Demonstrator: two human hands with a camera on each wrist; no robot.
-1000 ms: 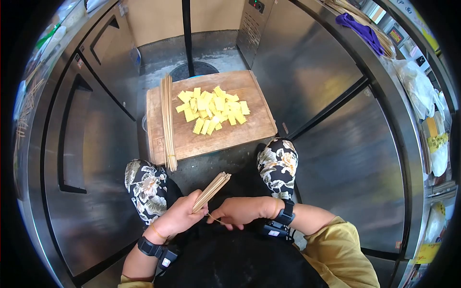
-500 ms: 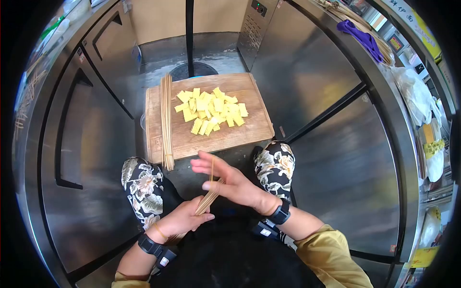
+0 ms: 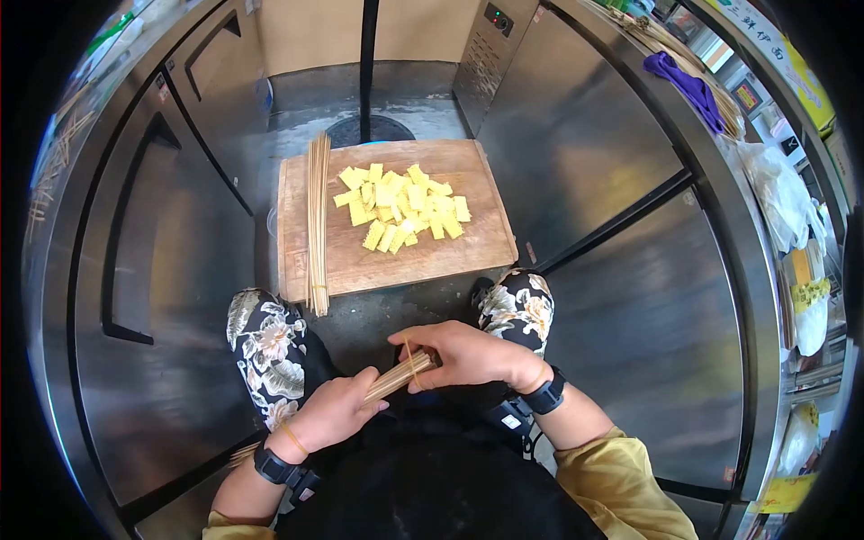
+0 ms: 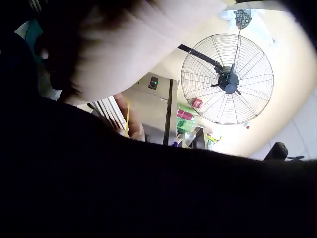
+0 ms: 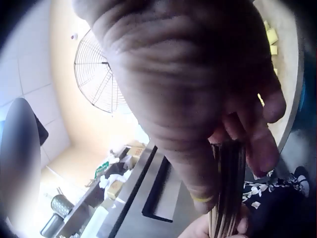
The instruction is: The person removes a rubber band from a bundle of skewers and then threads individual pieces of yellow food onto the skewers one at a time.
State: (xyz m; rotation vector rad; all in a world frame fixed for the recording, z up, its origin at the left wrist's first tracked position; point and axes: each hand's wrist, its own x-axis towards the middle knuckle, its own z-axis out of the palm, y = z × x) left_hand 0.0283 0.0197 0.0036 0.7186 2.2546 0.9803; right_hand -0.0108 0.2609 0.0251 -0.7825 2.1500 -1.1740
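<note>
With the left hand (image 3: pixel 336 410) gripping the sticks (image 3: pixel 392 381), the right hand (image 3: pixel 472 353), fingers hooked in the band (image 3: pixel 410 356), should seat it evenly and snugly.

Left fingers (image 3: pixel 364 382) hide part of the sticks (image 3: pixel 394 379), the head view crops the right sleeve (image 3: pixel 625 481), and a fan (image 5: pixel 94 79) stands partly covered at right wrist.

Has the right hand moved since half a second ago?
Yes: in the head view, the right hand moved down, away from the wooden board.
</note>
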